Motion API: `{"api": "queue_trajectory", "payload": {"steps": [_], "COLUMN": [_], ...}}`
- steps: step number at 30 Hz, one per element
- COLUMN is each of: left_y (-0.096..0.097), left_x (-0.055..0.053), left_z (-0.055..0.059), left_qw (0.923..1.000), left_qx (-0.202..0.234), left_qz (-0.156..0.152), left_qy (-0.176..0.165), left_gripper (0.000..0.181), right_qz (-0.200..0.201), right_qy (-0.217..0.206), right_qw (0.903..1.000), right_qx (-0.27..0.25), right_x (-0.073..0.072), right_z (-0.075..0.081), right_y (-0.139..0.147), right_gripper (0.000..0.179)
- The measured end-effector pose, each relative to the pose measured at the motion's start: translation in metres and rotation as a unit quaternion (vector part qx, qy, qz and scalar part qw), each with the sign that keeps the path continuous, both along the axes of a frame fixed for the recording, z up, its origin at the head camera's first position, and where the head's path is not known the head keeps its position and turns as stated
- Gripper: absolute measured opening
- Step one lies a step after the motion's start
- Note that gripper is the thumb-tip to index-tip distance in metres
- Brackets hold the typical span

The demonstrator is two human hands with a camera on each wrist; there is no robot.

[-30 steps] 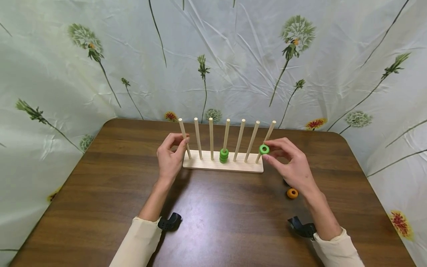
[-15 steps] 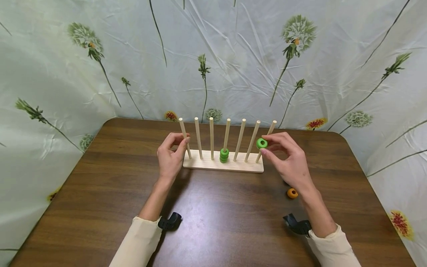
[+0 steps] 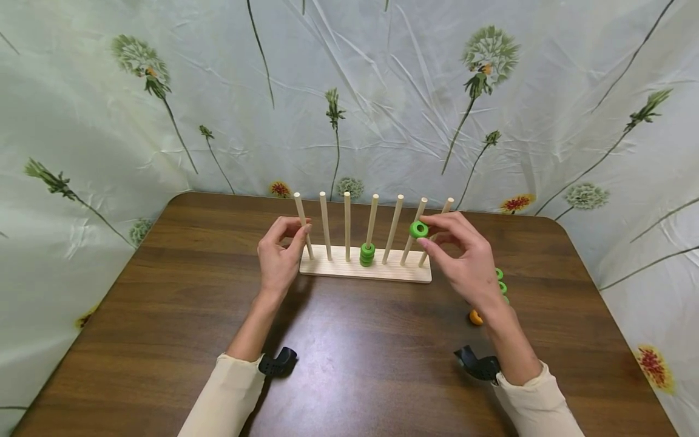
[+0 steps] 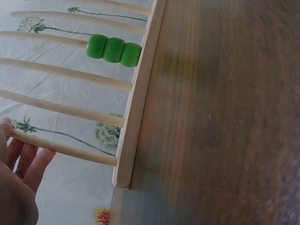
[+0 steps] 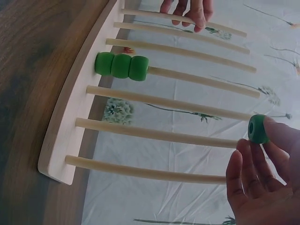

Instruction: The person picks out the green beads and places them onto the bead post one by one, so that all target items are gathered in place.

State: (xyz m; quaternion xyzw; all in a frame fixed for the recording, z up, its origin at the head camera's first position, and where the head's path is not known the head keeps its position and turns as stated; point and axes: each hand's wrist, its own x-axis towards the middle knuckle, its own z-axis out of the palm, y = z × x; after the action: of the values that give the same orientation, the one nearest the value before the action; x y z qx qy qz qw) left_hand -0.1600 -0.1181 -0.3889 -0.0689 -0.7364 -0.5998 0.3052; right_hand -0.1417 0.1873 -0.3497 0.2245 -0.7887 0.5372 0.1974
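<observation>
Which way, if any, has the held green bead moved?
Yes: in the head view, the green bead shifted left and up relative to the rightmost peg.

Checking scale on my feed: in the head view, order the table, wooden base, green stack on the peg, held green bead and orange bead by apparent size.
Largest to smallest:
1. Table
2. Wooden base
3. Green stack
4. Unsure: held green bead or orange bead; the latter is partly hidden.

Brown table (image 3: 349, 376), pegged wooden stand (image 3: 349, 271) on it, green beads (image 3: 503, 288), orange bead (image 3: 476, 318)
</observation>
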Motion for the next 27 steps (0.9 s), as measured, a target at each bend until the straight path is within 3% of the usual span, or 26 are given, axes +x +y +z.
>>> {"api": "queue_trajectory", "payload": {"steps": [7,16,27], "left_y": [0.001,-0.008,-0.010], "left_x": [-0.001,-0.015,-0.015], "left_z": [0.000,-0.026,-0.026], "left_qw": [1.0000,0.9999,1.0000], "left_qx": [0.001,0.000,0.001], "left_qz": [0.001,0.007,-0.001], "left_qy": [-0.001,-0.012,-0.006], "left_gripper": [0.006,0.006,0.009], "right_qz": [0.001,0.009,0.031], "right_qy": [0.008,0.006,0.025], "right_qw": [1.0000,0.9999,0.9992], "right_qx": [0.003,0.009,-0.009], "right_x": [-0.001,-0.001,-0.006], "right_z": [0.003,0.008,0.015], "right_y": [-0.003,-0.008,-0.018], "right_gripper": [0.040,0.039,0.039]}}
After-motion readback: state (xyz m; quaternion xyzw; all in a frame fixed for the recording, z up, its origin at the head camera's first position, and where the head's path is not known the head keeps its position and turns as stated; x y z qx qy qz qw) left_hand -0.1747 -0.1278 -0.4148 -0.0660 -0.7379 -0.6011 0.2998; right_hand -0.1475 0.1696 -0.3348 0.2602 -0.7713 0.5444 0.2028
